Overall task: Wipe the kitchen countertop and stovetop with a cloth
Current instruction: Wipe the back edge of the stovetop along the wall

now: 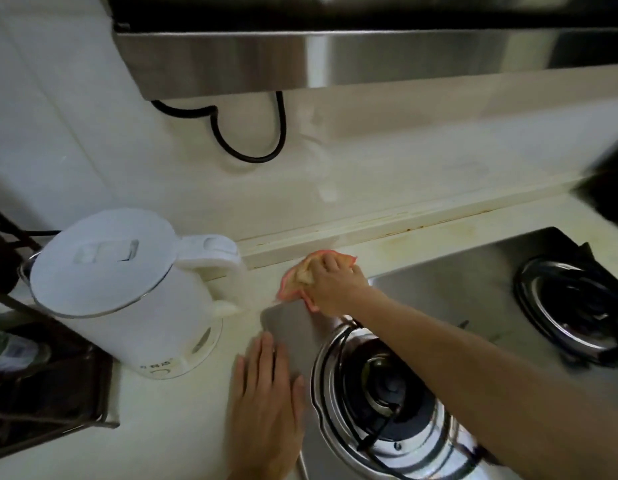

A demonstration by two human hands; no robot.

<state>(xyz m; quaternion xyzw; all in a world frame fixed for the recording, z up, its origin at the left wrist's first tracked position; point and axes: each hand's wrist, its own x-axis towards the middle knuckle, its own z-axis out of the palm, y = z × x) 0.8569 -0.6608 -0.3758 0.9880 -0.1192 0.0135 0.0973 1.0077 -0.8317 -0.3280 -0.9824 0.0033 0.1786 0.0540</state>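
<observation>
Right hand (335,282) bunches the orange-edged cloth (300,275) under curled fingers at the far table (162,410) strip, beside the stovetop's (456,292) far-left corner. Left hand (266,393) lies flat, fingers together, nearer. Unwiped stovetop extends rightward.

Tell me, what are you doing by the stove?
A person is cleaning the kitchen. The right hand holds a pink-edged cloth against the countertop, at the back corner of the steel stovetop near the wall. The left hand lies flat at the stovetop's left edge. A white kettle stands to the left.
</observation>
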